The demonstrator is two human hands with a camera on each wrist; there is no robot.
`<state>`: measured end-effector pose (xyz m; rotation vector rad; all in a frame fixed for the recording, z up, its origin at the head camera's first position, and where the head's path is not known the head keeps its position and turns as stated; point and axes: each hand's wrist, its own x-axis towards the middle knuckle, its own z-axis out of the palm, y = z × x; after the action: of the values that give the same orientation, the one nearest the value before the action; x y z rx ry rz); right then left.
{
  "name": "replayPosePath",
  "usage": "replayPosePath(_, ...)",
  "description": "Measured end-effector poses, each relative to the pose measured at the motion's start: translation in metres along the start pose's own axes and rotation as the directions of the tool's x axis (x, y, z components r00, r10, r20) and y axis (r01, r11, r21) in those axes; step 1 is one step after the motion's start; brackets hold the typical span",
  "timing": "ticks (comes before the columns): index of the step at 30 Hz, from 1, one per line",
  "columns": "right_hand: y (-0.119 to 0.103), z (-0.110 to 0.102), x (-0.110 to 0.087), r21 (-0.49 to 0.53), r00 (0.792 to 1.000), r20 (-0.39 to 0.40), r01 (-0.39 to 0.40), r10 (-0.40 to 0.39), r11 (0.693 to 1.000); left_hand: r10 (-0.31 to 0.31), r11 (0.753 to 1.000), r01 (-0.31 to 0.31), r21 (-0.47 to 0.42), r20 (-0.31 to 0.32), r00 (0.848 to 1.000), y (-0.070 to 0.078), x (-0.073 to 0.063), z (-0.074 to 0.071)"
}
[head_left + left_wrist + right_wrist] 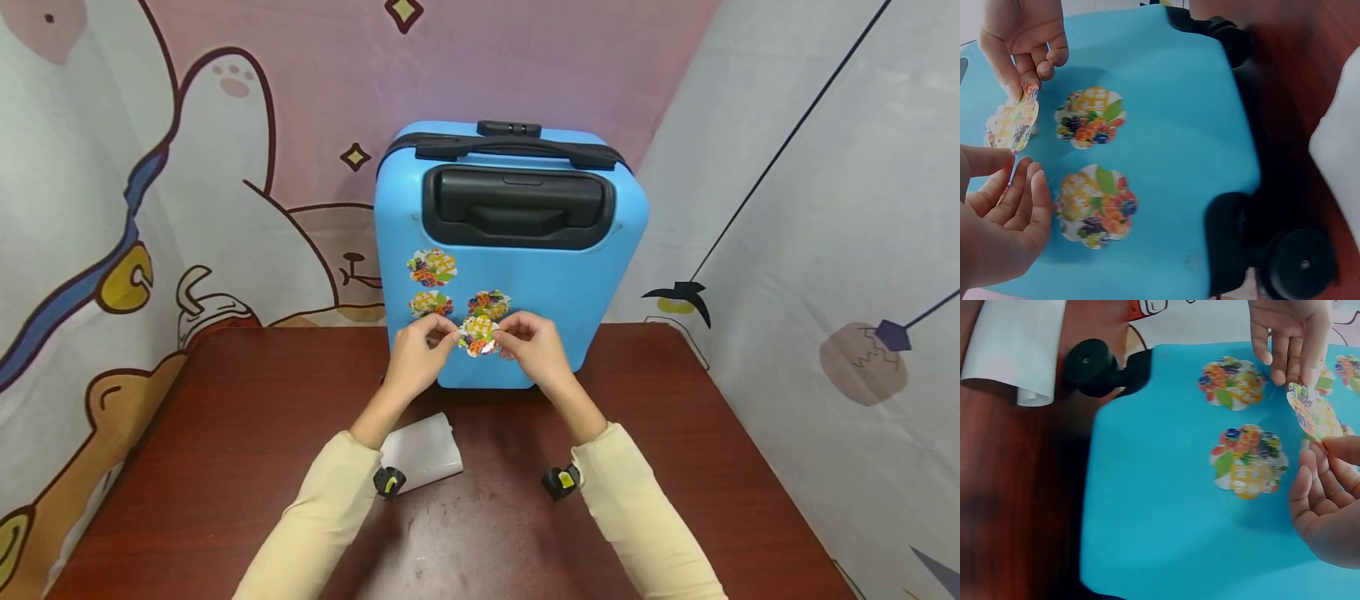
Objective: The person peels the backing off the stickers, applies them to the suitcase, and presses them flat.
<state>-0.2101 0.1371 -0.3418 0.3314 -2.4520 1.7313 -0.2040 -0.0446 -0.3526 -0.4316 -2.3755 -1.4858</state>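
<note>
A scalloped sticker with a waffle and fruit print (478,336) is stretched between both hands, in front of a blue suitcase (517,275). My left hand (420,354) pinches its left edge with thumb and fingertips; my right hand (536,348) pinches the right edge. In the right wrist view the held sticker (1313,412) is tilted and stands off the surface. Several similar stickers lie on the case, among them the upper-left one (432,267) and the one behind the hands (490,304). Two lower stickers (1091,117) (1249,461) show in the wrist views.
The suitcase stands upright at the back of a dark red table (277,467), its black handle (517,207) upward. A curled white sheet (423,450) lies near the left forearm. Black wheels (1300,265) jut from the case's bottom. Patterned cloth (247,167) hangs behind.
</note>
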Motion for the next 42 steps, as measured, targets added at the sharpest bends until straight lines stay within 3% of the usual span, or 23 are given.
replayPosePath(18,-0.036,-0.018,0.011,-0.006,0.984,-0.095,0.154,-0.154,0.988,0.129,0.991,-0.128,0.025,-0.031,0.991,0.033,0.022,-0.011)
replayPosePath(30,-0.058,-0.025,0.019,-0.023,0.974,-0.13,0.186,-0.187,0.982,0.167,0.985,-0.164,0.047,-0.068,0.984,0.052,0.036,-0.018)
replayPosePath(42,-0.065,-0.025,0.022,-0.105,0.959,-0.187,0.198,-0.214,0.975,0.189,0.979,-0.178,0.098,-0.12,0.975,0.059,0.042,-0.018)
